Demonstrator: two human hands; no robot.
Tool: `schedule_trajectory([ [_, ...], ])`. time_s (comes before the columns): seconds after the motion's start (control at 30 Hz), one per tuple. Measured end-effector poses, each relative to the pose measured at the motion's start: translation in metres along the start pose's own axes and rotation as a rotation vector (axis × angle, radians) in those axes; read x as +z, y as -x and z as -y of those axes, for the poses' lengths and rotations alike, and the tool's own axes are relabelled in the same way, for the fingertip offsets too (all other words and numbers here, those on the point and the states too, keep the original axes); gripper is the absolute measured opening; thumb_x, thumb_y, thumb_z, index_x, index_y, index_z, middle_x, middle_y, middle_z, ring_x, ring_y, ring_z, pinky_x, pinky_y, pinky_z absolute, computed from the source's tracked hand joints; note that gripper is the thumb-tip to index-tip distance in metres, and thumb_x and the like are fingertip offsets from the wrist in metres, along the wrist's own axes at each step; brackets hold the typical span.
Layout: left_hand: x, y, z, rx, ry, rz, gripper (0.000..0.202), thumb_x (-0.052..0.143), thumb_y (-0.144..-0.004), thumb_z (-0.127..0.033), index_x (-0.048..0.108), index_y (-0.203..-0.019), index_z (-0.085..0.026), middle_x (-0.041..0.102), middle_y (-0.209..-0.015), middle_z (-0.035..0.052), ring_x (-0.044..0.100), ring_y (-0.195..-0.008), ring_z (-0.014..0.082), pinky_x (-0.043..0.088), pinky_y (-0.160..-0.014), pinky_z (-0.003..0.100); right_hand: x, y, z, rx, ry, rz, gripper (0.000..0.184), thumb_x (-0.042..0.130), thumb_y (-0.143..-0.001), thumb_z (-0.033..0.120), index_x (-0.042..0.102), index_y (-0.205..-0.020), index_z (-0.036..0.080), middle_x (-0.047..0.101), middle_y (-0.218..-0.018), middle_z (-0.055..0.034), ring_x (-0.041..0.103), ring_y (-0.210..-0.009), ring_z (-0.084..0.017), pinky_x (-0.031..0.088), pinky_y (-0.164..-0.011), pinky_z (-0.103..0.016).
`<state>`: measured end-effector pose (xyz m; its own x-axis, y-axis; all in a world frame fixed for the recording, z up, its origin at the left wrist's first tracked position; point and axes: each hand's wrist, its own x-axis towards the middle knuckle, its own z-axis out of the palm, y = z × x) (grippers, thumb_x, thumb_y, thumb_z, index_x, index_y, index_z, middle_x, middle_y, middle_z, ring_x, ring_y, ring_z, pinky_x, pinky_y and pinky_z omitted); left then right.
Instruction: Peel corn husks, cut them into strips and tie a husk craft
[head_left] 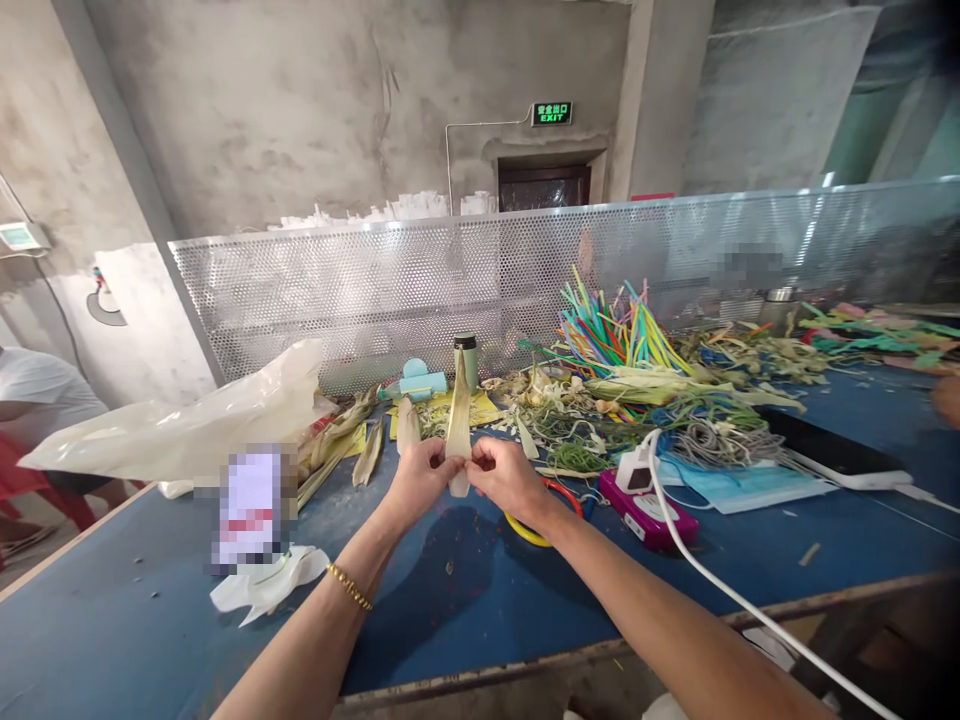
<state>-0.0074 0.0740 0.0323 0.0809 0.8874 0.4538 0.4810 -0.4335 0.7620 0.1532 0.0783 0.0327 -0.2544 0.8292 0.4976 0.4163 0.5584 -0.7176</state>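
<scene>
Both left hand, right hand pinch husk; blue tabletop between forearms (to near edge).

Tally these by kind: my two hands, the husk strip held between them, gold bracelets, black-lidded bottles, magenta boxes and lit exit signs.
Left hand and right hand: 2
Husk strip: 1
Gold bracelet: 1
Black-lidded bottle: 1
Magenta box: 1
Lit exit sign: 1
Total: 7
</scene>
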Motion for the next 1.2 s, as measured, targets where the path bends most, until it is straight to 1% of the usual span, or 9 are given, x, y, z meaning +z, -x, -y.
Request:
schedule_trajectory([
  [0.17,0.001,0.003,-0.002,-0.04,0.174,0.056,0.03,0.063,-0.073,-0.04,0.049,-0.058,-0.018,0.046,-0.052,-0.0032,0.04,-0.05,0.0102,0.027,-0.049,0.024,0.002,0.002,0.003,-0.008,0.033,-0.054,0.018,0.056,-0.072,0.026,0.046,-0.059,0.019,0.052,-0.056,0.0024,0.046,-0.054,-0.01,0.032,-0.049,-0.021],
  [0.33,-0.001,0.005,-0.007,-0.08,0.356,0.14,0.034,0.069,-0.07,-0.046,0.056,-0.062,-0.015,0.05,-0.055,-0.0015,0.043,-0.051,0.0106,0.029,-0.049,0.024,0.001,0.005,0.007,0.075,-0.059,0.044,0.016,0.055,-0.074,0.027,0.045,-0.063,0.02,0.049,-0.053,0.0045,0.047,-0.045,-0.009,0.033,-0.044,-0.02],
  [0.53,0.003,0.008,-0.01,-0.12,0.543,0.175,0.038,0.075,-0.067,-0.048,0.059,-0.062,-0.013,0.053,-0.057,0.0005,0.045,-0.053,0.0104,0.031,-0.052,0.025,0.001,0.005,0.007,0.104,-0.056,0.044,0.018,0.059,-0.074,0.025,0.045,-0.065,0.02,0.054,-0.054,0.0037,0.049,-0.041,-0.009,0.033,-0.04,-0.02],
  [0.63,0.002,0.007,-0.009,-0.143,0.636,0.199,0.036,0.075,-0.069,-0.045,0.061,-0.062,-0.013,0.054,-0.058,0.0015,0.046,-0.054,0.0103,0.033,-0.054,0.025,-0.002,0.002,0.003,0.093,-0.14,0.115,0.017,0.058,-0.077,0.026,0.046,-0.066,0.02,0.052,-0.05,0.0048,0.048,-0.039,-0.009,0.034,-0.04,-0.019],
  [0.77,-0.002,0.005,-0.008,-0.15,0.629,0.225,0.034,0.075,-0.068,-0.044,0.064,-0.066,-0.012,0.056,-0.06,0.0024,0.046,-0.054,0.0104,0.032,-0.052,0.025,-0.006,0.0,-0.001,0.055,-0.205,0.163,0.016,0.055,-0.082,0.028,0.048,-0.07,0.02,0.05,-0.05,0.0055,0.048,-0.041,-0.009,0.036,-0.039,-0.018],
  [0.87,-0.004,0.005,-0.011,-0.119,0.528,0.18,0.033,0.072,-0.07,-0.043,0.063,-0.063,-0.012,0.054,-0.057,0.0012,0.044,-0.052,0.01,0.031,-0.051,0.025,-0.005,0.001,0.002,0.073,-0.283,0.179,0.023,0.057,-0.085,0.038,0.053,-0.075,0.018,0.057,-0.059,0.0023,0.052,-0.047,-0.01,0.039,-0.04,-0.019],
  [0.97,-0.005,0.005,-0.015,-0.107,0.444,0.14,0.031,0.071,-0.071,-0.041,0.062,-0.062,-0.013,0.054,-0.056,0.0007,0.043,-0.052,0.0101,0.03,-0.05,0.025,-0.002,0.002,0.004,0.072,-0.388,0.146,0.033,0.06,-0.083,0.049,0.053,-0.074,0.018,0.059,-0.061,0.0006,0.053,-0.049,-0.011,0.041,-0.041,-0.021],
  [1.07,-0.005,0.006,-0.017,-0.115,0.482,0.14,0.031,0.07,-0.072,-0.041,0.063,-0.064,-0.013,0.057,-0.059,0.0018,0.045,-0.054,0.0107,0.031,-0.052,0.025,-0.001,0.001,0.005,0.098,-0.431,0.116,0.036,0.062,-0.081,0.052,0.054,-0.071,0.018,0.058,-0.056,0.0013,0.052,-0.047,-0.011,0.04,-0.042,-0.021],
  [1.2,-0.007,0.008,-0.018,-0.126,0.582,0.169,0.034,0.07,-0.074,-0.045,0.063,-0.067,-0.012,0.059,-0.061,0.0036,0.047,-0.055,0.0115,0.032,-0.054,0.026,-0.001,0.0,0.006,0.121,-0.51,0.103,0.033,0.064,-0.079,0.048,0.055,-0.069,0.017,0.057,-0.054,0.0023,0.052,-0.045,-0.01,0.041,-0.044,-0.021],
])
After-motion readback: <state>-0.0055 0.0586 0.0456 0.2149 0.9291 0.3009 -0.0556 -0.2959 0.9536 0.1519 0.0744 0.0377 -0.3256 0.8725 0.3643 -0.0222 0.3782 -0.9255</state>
